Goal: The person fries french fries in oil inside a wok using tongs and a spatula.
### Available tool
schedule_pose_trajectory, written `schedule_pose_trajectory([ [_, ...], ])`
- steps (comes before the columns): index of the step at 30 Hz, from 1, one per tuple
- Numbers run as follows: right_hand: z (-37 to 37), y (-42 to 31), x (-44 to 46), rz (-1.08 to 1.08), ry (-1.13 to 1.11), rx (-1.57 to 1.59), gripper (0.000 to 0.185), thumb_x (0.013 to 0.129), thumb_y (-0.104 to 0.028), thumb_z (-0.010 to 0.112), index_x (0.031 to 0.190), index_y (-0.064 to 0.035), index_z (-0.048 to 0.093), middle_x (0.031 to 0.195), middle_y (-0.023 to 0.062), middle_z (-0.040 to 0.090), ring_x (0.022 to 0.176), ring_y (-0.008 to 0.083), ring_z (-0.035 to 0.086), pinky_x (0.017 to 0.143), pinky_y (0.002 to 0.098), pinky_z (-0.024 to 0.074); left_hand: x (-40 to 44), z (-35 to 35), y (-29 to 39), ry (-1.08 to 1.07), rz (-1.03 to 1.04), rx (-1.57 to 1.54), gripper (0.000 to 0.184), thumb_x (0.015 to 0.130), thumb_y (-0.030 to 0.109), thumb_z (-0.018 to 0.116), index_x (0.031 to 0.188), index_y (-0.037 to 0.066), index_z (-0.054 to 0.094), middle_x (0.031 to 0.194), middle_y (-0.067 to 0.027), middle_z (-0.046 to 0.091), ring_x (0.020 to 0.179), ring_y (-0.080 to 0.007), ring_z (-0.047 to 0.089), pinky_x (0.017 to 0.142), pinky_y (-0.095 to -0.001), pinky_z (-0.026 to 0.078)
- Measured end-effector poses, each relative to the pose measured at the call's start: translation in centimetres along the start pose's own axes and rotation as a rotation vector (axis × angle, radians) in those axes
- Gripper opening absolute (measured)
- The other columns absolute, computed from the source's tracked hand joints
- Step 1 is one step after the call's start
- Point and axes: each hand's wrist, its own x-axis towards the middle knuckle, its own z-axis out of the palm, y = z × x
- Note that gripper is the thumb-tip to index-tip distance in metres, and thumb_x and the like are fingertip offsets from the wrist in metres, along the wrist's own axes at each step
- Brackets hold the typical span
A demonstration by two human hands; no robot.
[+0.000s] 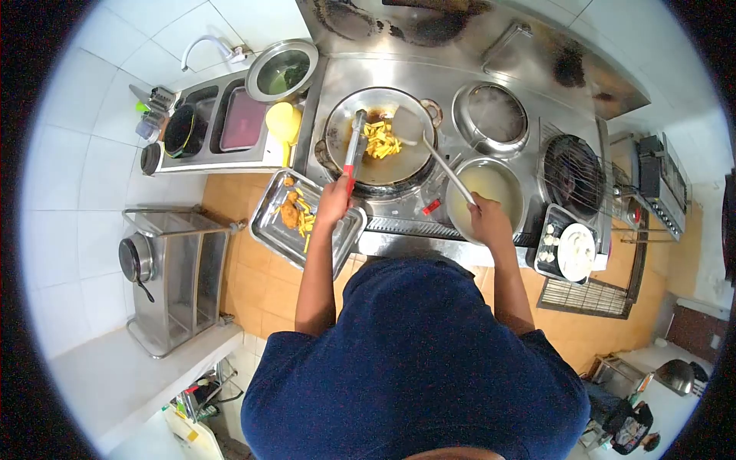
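Observation:
My left hand [333, 201] is wrapped round the red handle of metal tongs [355, 146], whose tips are over the left part of a large wok [349, 172]. My right hand [491, 218] grips the long handle of a metal ladle [452, 172] that reaches into the wok's right side. Yellow fries [381, 140] lie in the wok between the two tools. Below and left of the wok, a metal tray [268, 222] holds fried pieces [290, 213] and more fries. Under my right hand is a pot of pale liquid [491, 180].
A lidded pot [491, 115] stands at the back right, beside a burner with a wire rack [573, 176]. A black tray with a white plate [576, 251] is at the right edge. Sinks [244, 119] and a steel bowl [282, 70] are left.

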Motion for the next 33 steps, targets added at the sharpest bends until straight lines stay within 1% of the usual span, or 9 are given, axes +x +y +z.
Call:
schedule_pose_trajectory([
  [4, -1.1, -0.6, 1.1, 0.002, 0.008, 0.046, 0.034, 0.093, -0.023, 0.057, 0.121, -0.0049, 0.064, 0.092, 0.0295, 0.065, 0.086, 0.0456, 0.064, 0.077, 0.0519, 0.0519, 0.0, -0.4, -0.3, -0.051, -0.021, -0.036, 0.057, 0.095, 0.053, 0.045, 0.07, 0.003, 0.059, 0.053, -0.007, 0.054, 0.038, -0.0153, 0.046, 0.037, -0.0318, 0.031],
  [7, -1.4, -1.4, 1.5, -0.049, 0.071, 0.003, 0.033, 0.093, -0.019, 0.058, 0.12, -0.0022, 0.065, 0.089, 0.029, 0.065, 0.082, 0.0456, 0.064, 0.074, 0.0514, 0.0494, 0.0, -0.1, -0.4, -0.012, -0.013, -0.007, 0.06, 0.095, 0.053, 0.045, 0.066, 0.003, 0.058, 0.052, -0.0078, 0.054, 0.037, -0.016, 0.046, 0.036, -0.0323, 0.032],
  [13, 1.2, 0.2, 4.6, -0.017, 0.067, -0.025, 0.033, 0.093, -0.021, 0.058, 0.122, -0.0062, 0.064, 0.094, 0.027, 0.067, 0.085, 0.0442, 0.064, 0.077, 0.0519, 0.0501, 0.7, 0.5, -1.7, 0.02, -0.029, 0.135, 0.064, 0.095, 0.055, 0.044, 0.064, 0.002, 0.059, 0.052, -0.009, 0.056, 0.04, -0.0194, 0.052, 0.04, -0.0353, 0.038],
  [16, 1.6, -0.2, 4.8, 0.067, -0.01, -0.064, 0.034, 0.093, -0.02, 0.057, 0.122, -0.0049, 0.064, 0.095, 0.0269, 0.067, 0.088, 0.0435, 0.065, 0.079, 0.0513, 0.0498, 1.6, 0.8, -2.1, 0.006, -0.044, 0.151, 0.058, 0.094, 0.056, 0.046, 0.076, 0.002, 0.062, 0.054, -0.0062, 0.054, 0.04, -0.0169, 0.049, 0.039, -0.0319, 0.035],
  [17, 1.8, 0.0, 4.7, 0.022, -0.013, -0.057, 0.033, 0.093, -0.022, 0.057, 0.122, -0.0064, 0.064, 0.096, 0.0264, 0.067, 0.089, 0.0435, 0.065, 0.08, 0.0513, 0.0505, 1.9, 1.2, -2.1, 0.052, -0.057, 0.179, 0.066, 0.095, 0.057, 0.043, 0.068, 0.0, 0.062, 0.054, -0.0099, 0.058, 0.044, -0.0207, 0.054, 0.045, -0.0376, 0.041],
  [22, 1.7, 1.2, 2.2, -0.098, -0.051, 0.057, 0.032, 0.094, -0.025, 0.056, 0.121, -0.009, 0.065, 0.095, 0.026, 0.067, 0.09, 0.0439, 0.065, 0.08, 0.0517, 0.0514, 3.2, 2.1, -2.3, -0.009, -0.013, 0.099, 0.064, 0.095, 0.056, 0.043, 0.065, 0.001, 0.059, 0.054, -0.0096, 0.057, 0.041, -0.0194, 0.052, 0.041, -0.0366, 0.038],
  [25, -0.1, 0.0, 0.3, -0.076, -0.035, 0.054, 0.033, 0.094, -0.024, 0.055, 0.12, -0.0072, 0.065, 0.094, 0.0264, 0.067, 0.09, 0.0439, 0.065, 0.08, 0.0522, 0.0508, 3.0, 2.7, -2.2, -0.041, 0.002, 0.026, 0.062, 0.095, 0.054, 0.043, 0.062, 0.003, 0.056, 0.051, -0.008, 0.054, 0.037, -0.0178, 0.047, 0.036, -0.0344, 0.034],
  [32, -2.1, -1.1, -0.8, -0.031, -0.055, -0.112, 0.036, 0.096, -0.026, 0.054, 0.124, -0.0061, 0.062, 0.092, 0.0255, 0.066, 0.085, 0.0425, 0.066, 0.076, 0.0512, 0.0527, 0.2, 2.3, 0.4, -0.022, 0.004, 0.0, 0.06, 0.096, 0.054, 0.044, 0.063, 0.005, 0.056, 0.053, -0.0062, 0.053, 0.04, -0.0146, 0.047, 0.037, -0.0305, 0.034],
  [33, -2.2, -1.0, -0.7, -0.022, -0.038, -0.141, 0.036, 0.096, -0.027, 0.053, 0.124, -0.0066, 0.062, 0.092, 0.0252, 0.066, 0.085, 0.0421, 0.066, 0.075, 0.0513, 0.0533, 0.4, 1.7, 0.2, -0.006, 0.001, 0.081, 0.063, 0.096, 0.055, 0.045, 0.067, 0.0, 0.059, 0.056, -0.0112, 0.056, 0.047, -0.0209, 0.053, 0.045, -0.0365, 0.041],
])
